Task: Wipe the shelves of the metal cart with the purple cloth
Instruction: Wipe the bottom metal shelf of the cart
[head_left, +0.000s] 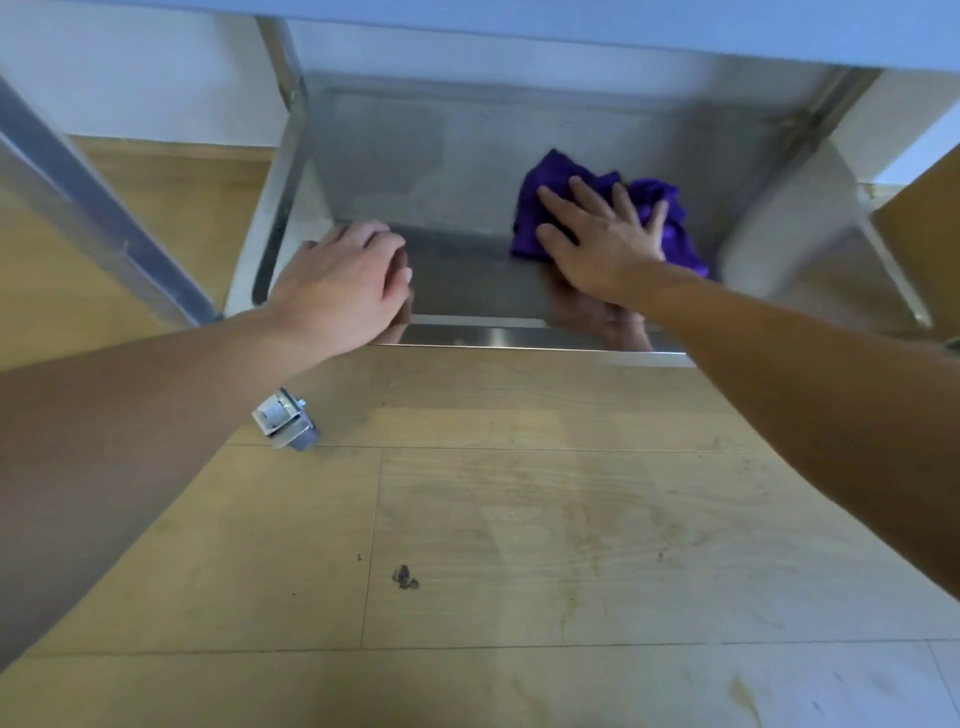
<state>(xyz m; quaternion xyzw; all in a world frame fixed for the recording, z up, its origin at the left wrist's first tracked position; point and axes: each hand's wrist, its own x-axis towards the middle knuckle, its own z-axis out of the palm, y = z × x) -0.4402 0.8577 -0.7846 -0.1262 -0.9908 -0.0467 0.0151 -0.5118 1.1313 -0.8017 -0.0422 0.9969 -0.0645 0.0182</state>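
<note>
Wiping lower shelf (415, 156): right hand (602, 244) flat on purple cloth (545, 171); left hand (343, 280) curled at rim, grip unclear. Next, probably: sweep leftward.

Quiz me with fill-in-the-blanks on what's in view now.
1. On the cart, the purple cloth lies on the lower ____.
2. The left hand touches no cloth; the ____ hand presses it flat.
3. The caster stands on a ____ floor.
Missing words: shelf; right; wooden.
</note>
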